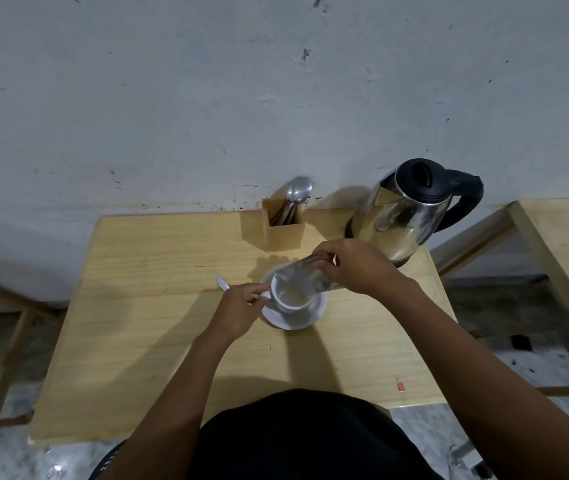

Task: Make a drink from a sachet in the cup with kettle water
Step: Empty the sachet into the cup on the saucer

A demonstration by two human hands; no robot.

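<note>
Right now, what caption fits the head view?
Right hand tips sachet over cup; left hand holds the cup.

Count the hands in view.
2. The left hand grips the handle of the cup; the right hand pinches the sachet tilted over it, near the kettle.
</note>
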